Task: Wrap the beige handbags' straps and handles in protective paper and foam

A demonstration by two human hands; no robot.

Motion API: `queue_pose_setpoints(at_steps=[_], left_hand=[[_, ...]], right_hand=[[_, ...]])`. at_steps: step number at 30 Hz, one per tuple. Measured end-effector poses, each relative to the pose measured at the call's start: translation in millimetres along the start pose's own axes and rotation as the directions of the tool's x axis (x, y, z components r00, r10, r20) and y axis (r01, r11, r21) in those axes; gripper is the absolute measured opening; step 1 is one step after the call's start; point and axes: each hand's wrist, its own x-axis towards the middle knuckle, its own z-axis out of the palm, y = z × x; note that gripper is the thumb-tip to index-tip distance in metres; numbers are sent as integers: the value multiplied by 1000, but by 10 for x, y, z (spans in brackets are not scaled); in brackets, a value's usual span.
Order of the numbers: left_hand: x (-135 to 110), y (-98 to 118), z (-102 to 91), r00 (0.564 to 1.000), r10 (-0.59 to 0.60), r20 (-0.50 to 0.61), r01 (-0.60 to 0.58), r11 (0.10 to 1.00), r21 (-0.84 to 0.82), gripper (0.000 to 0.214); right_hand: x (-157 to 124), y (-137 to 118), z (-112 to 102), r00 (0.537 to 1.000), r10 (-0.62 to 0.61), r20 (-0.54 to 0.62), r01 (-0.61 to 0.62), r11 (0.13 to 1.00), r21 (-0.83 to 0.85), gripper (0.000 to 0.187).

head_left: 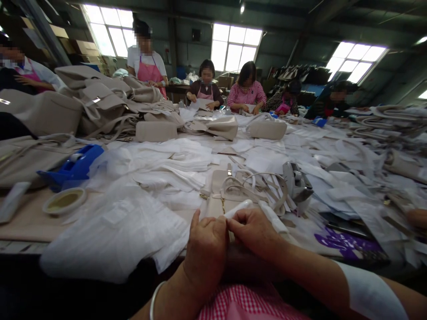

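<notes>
My left hand [208,242] and my right hand [255,231] meet at the table's front edge, fingertips close together. Between them is the end of a narrow piece of white wrapping [243,206], which both hands pinch; what lies inside it is hidden. Just beyond my fingers lies a beige handbag [218,180] with gold-coloured metal fittings. A short gold chain [223,203] hangs on its front. Thin beige straps [248,182] loop out to its right. My hands cover the bag's near part.
Left are a blue tape dispenser [75,164], a tape roll [64,201] and white tissue sheets [116,231]. A grey-and-silver tape dispenser [296,182] stands right of the straps. Beige bags [100,100] are heaped at the back left. Several co-workers sit or stand across the table.
</notes>
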Motion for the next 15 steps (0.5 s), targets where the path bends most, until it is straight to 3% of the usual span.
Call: queue_pose_setpoints(at_steps=[8, 11, 15], left_hand=[[44, -34, 26, 1000, 8, 15, -9, 998, 68, 14], [49, -49, 45, 999, -28, 25, 27, 999, 46, 16], [72, -61, 67, 995, -104, 8, 104, 995, -12, 17]], right_hand=[[-63, 48, -34, 984, -172, 36, 171, 985, 34, 26], [-94, 13, -35, 988, -153, 24, 152, 988, 42, 23], [-101, -77, -19, 999, -33, -18, 35, 991, 130, 19]])
